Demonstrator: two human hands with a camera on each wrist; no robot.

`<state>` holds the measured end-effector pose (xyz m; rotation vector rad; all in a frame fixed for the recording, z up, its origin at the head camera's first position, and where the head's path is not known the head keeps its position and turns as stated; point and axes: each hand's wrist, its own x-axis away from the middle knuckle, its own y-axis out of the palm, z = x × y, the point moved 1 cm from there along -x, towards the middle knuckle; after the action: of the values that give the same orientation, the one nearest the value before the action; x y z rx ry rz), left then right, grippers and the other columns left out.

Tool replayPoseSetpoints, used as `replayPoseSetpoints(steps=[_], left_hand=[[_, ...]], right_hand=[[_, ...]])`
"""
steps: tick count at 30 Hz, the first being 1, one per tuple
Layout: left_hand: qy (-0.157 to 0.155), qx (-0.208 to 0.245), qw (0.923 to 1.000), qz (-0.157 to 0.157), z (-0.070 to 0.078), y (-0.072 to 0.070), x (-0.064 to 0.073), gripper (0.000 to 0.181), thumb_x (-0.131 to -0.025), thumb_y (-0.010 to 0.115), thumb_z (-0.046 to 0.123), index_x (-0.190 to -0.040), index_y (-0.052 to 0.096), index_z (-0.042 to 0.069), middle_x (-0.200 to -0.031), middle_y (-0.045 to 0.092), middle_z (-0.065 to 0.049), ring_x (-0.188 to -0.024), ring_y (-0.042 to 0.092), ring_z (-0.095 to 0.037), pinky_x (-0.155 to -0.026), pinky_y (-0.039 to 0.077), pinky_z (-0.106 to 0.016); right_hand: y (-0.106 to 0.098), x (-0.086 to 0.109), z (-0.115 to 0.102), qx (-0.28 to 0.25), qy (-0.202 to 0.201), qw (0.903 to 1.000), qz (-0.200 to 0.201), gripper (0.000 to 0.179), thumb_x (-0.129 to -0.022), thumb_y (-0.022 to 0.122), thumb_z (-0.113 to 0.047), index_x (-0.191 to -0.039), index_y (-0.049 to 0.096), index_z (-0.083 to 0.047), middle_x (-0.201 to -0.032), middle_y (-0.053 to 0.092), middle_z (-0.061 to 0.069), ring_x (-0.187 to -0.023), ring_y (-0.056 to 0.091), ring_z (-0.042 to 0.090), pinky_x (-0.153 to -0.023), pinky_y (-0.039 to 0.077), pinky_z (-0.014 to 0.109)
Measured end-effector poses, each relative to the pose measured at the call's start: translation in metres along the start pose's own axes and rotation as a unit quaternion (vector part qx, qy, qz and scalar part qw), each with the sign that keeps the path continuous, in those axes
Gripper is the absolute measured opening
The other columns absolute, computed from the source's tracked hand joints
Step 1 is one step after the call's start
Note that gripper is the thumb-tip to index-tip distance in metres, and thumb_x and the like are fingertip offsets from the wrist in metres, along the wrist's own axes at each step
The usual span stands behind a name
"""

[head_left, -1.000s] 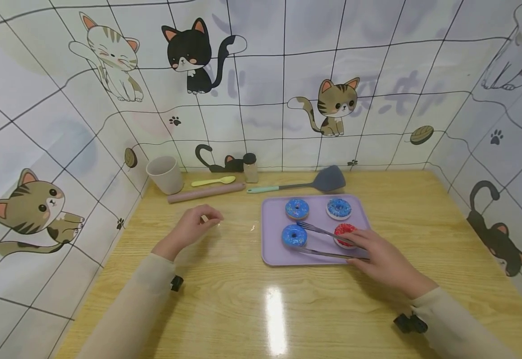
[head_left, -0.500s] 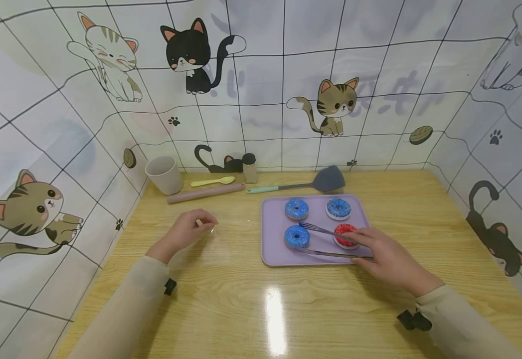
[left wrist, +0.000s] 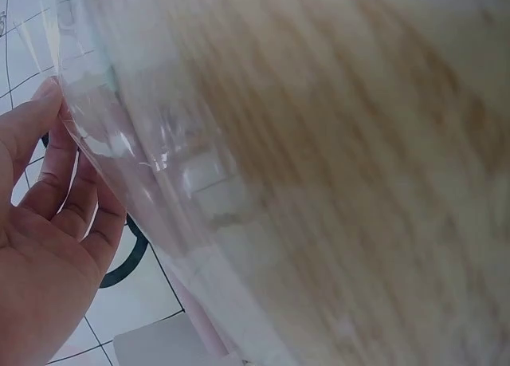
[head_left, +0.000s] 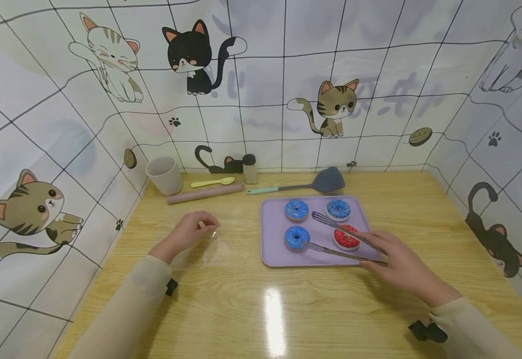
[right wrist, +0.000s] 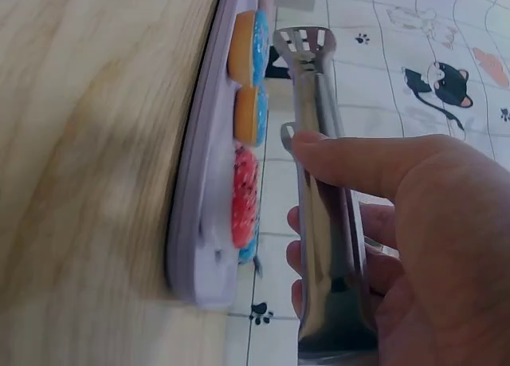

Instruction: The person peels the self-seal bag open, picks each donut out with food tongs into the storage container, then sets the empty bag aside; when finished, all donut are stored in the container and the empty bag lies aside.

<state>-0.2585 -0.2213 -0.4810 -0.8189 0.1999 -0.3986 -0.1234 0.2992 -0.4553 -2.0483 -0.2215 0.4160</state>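
Note:
My right hand [head_left: 402, 264] holds metal tongs [right wrist: 323, 222], their two arms spread over the lilac tray [head_left: 269, 257] with nothing between the tips. Close to the tongs' lower tip lies the near-left blue donut [head_left: 296, 238]. Another blue donut [head_left: 296, 210] sits behind it, and a blue-sprinkled donut [head_left: 338, 209] lies at the back right. The upper arm of the tongs passes over a red-sprinkled donut [head_left: 346, 240]. Left of the tray, my left hand [head_left: 186, 233] pinches the edge of a clear plastic bag or sheet [left wrist: 167, 167] between thumb and fingers.
Along the back wall stand a pale cup [head_left: 165, 175] and a black-capped shaker [head_left: 250, 169]. A yellow spoon [head_left: 213, 182], a pink rolling pin [head_left: 204, 193] and a spatula [head_left: 328, 180] lie there too. Cat-printed sheeting encloses the table's back and sides.
The tongs' arms were around the near-left blue donut. They have drawn back to the right, leaving it on the tray. My left hand moved slightly left and down with the plastic.

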Motion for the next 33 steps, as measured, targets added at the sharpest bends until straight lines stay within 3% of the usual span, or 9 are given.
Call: replayPoseSetpoints(steps=[8, 17, 23, 33], left_hand=[[-0.002, -0.005, 0.9999, -0.013, -0.007, 0.003, -0.004, 0.008, -0.100, 0.069, 0.016, -0.104, 0.076, 0.018, -0.101, 0.071, 0.003, -0.097, 0.063, -0.016, -0.085, 0.052, -0.037], [-0.012, -0.005, 0.9994, -0.031, -0.011, 0.005, -0.001, 0.009, -0.100, 0.069, 0.018, -0.104, 0.077, 0.015, -0.097, 0.071, 0.004, -0.093, 0.063, -0.015, -0.084, 0.053, -0.036], [-0.010, -0.007, 0.9992, -0.039, -0.012, 0.007, -0.002, 0.009, -0.100, 0.069, 0.017, -0.105, 0.077, 0.015, -0.098, 0.071, 0.003, -0.092, 0.063, -0.013, -0.082, 0.053, -0.034], [-0.013, -0.017, 0.9984, -0.053, -0.012, 0.009, -0.007, 0.008, -0.100, 0.069, 0.016, -0.102, 0.077, 0.017, -0.099, 0.071, 0.004, -0.092, 0.063, -0.013, -0.081, 0.053, -0.035]], right_hand=[[-0.009, 0.009, 0.029, 0.017, 0.036, 0.9968, 0.069, 0.064, -0.085, 0.086, -0.020, -0.141, 0.060, -0.004, -0.128, 0.063, 0.019, -0.114, 0.060, 0.040, -0.085, 0.052, 0.061], [-0.013, 0.012, 0.075, 0.029, 0.102, 0.9847, 0.138, 0.067, -0.087, 0.084, -0.019, -0.142, 0.055, 0.007, -0.129, 0.058, 0.036, -0.112, 0.053, 0.057, -0.086, 0.041, 0.071], [-0.018, 0.014, 0.108, 0.046, 0.165, 0.9767, 0.129, 0.071, -0.092, 0.079, -0.028, -0.144, 0.049, 0.011, -0.128, 0.054, 0.043, -0.109, 0.052, 0.060, -0.085, 0.041, 0.072], [-0.012, 0.024, 0.124, 0.049, 0.185, 0.9788, 0.074, 0.077, -0.092, 0.079, -0.035, -0.142, 0.049, 0.015, -0.123, 0.058, 0.045, -0.106, 0.056, 0.062, -0.083, 0.045, 0.070]])
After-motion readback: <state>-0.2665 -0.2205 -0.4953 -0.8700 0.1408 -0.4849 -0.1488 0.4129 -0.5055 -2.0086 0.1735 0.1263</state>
